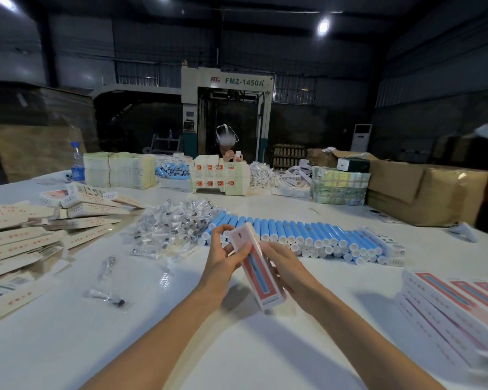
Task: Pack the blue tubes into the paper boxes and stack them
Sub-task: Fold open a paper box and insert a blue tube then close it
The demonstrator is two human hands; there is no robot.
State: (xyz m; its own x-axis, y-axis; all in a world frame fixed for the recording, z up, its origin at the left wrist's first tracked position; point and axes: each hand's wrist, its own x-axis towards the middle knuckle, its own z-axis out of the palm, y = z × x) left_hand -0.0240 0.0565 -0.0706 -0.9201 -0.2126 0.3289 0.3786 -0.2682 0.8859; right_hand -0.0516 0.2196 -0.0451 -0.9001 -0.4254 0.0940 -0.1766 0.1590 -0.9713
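Left hand (223, 256) and right hand (279, 266) both clasp paper box (258, 266) | likely light, thin-walled, crushable | hold long edges, not flap ends

Flat boxes (20, 243) lie left, tubes (307, 235) behind, packed boxes (451, 313) right

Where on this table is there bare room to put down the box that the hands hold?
The box fits on bare table near the person, between the flat cartons at left and the stack of packed boxes at right, or between that stack and the blue tubes. Crowded: the sachet pile and loose sachets.
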